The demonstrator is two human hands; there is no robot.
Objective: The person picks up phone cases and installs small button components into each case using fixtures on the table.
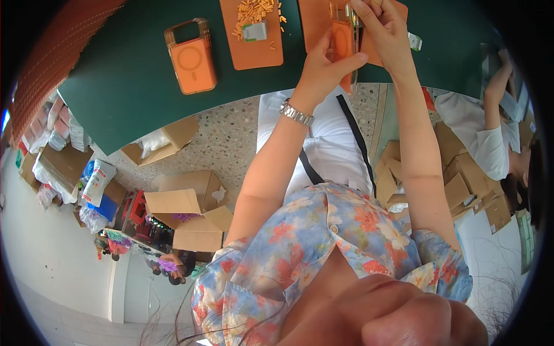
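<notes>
My left hand grips a clear-edged phone case with an orange back, held on its side above the table. Fingers of my right hand are bent in at the case's upper edge, with the thumb along it. Whether a small part is between those fingertips is too fine to make out. Beneath both hands are flat orange boards. Left of them, another orange board bears a heap of small orange pieces and a small white-and-green block. A second orange phone case lies farther left.
The dark green table curves across the top. A small white-and-green item lies right of my right hand. Open cardboard boxes stand on the floor. At the right, a co-worker in a white sleeve sits by the table.
</notes>
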